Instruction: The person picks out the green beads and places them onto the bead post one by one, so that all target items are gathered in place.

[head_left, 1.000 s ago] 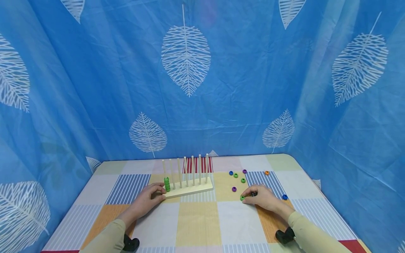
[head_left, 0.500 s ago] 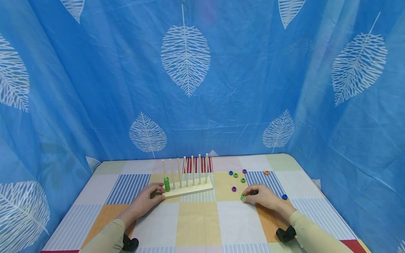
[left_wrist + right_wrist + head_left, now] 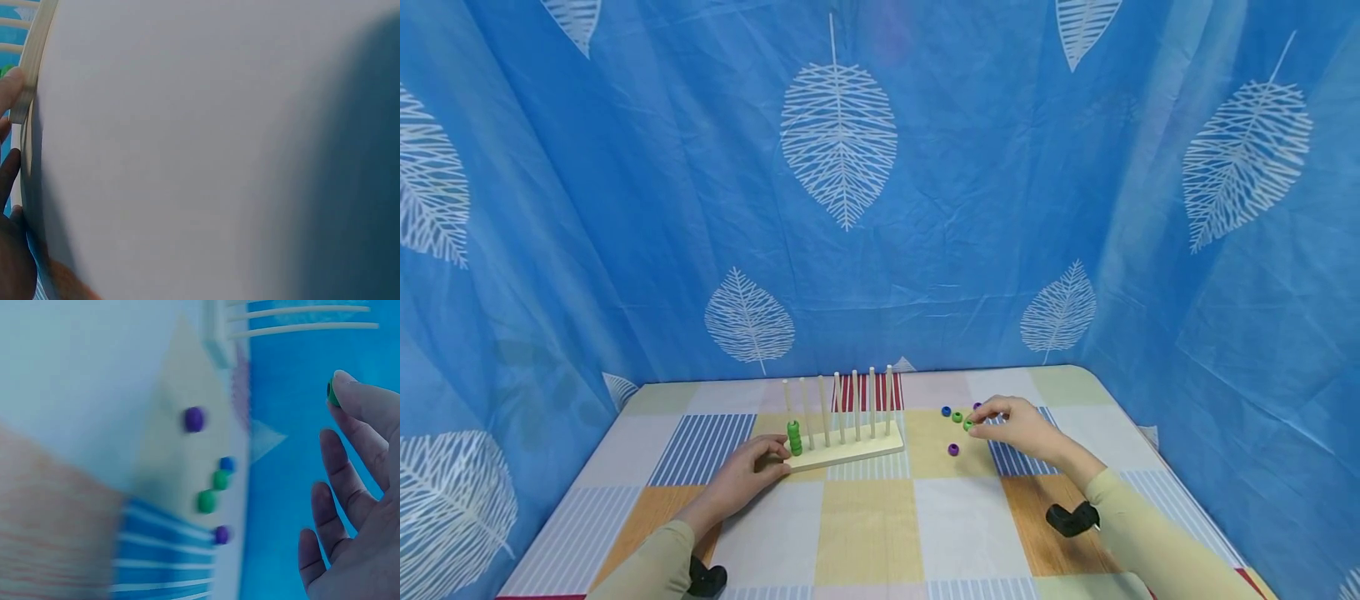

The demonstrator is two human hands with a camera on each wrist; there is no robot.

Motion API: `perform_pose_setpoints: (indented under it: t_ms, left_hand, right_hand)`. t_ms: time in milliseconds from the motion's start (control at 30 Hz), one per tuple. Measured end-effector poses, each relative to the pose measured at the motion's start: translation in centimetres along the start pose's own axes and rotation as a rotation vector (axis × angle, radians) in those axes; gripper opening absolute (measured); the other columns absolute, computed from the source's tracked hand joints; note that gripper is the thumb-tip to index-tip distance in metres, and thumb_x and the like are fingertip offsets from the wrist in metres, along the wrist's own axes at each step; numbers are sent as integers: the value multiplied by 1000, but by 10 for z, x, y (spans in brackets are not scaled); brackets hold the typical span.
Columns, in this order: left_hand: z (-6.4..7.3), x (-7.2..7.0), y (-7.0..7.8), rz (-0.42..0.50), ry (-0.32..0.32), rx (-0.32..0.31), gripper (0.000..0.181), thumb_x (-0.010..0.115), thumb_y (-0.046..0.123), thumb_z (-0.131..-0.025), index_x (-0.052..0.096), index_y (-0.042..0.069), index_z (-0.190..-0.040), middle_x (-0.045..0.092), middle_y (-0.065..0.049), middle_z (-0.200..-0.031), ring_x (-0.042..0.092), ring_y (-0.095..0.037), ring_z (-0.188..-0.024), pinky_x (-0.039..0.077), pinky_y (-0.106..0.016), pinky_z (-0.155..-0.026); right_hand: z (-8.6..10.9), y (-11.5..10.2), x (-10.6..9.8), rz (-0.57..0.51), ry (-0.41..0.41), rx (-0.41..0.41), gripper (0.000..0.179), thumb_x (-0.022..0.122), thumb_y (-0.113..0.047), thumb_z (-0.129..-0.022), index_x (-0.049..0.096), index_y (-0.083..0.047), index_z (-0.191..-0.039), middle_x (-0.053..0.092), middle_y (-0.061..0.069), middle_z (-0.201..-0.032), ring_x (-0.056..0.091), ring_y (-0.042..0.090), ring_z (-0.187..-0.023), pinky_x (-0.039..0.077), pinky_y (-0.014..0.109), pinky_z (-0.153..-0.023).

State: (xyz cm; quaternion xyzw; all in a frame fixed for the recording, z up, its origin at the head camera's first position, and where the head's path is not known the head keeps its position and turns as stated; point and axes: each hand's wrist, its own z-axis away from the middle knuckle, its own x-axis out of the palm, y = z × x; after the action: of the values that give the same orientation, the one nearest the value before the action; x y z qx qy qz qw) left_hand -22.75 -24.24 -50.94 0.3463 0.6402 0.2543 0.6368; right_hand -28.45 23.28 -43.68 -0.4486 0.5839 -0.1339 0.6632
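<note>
Between thumb and index finger my right hand [image 3: 1018, 432] pinches a green bead [image 3: 333, 392], held up above the table with the other fingers spread. At the left end of a wooden peg board [image 3: 853, 452], my left hand [image 3: 747, 475] holds the base, thumb at the front edge. Several upright pegs stand in a row on the board. A stack of green beads [image 3: 794, 439] sits on its leftmost peg; the other pegs carry no beads. Only part of the left hand and the board's edge show in the left wrist view.
Loose beads lie right of the board: a blue bead [image 3: 946, 412], a green bead [image 3: 957, 417], a purple bead [image 3: 953, 450] and another purple bead [image 3: 221, 535]. The right wrist view shows a second green bead [image 3: 206, 501]. A blue leaf-patterned curtain [image 3: 880, 208] surrounds the table.
My right hand has lifted the green bead off the tablecloth and moved it away from me, now covering some of the loose beads. The left hand and the peg board stay put.
</note>
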Motion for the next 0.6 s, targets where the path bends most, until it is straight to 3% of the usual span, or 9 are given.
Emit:
perform_pose_setpoints:
  t_ms: [300, 600]
  left_hand:
    - [-1, 2, -1, 33, 2, -6, 10, 77, 22, -94, 69, 20, -100, 56, -12, -145, 43, -40, -141, 30, -59, -118]
    - [0, 3, -2, 12, 10, -2, 9, 76, 22, -95, 68, 21, -100, 56, -10, -145, 43, -39, -141, 30, -58, -118]
  right_hand:
    - [-22, -47, -20, 23, -7, -74, 21, 75, -38, -94, 76, -24, -110, 69, -4, -112, 58, 25, -115, 38, 62, -106]
    - [-41, -77, -23, 17, -21, -120, 25, 74, -42, -94, 77, -25, -113, 69, -5, -116, 55, 25, -120, 40, 58, -105]
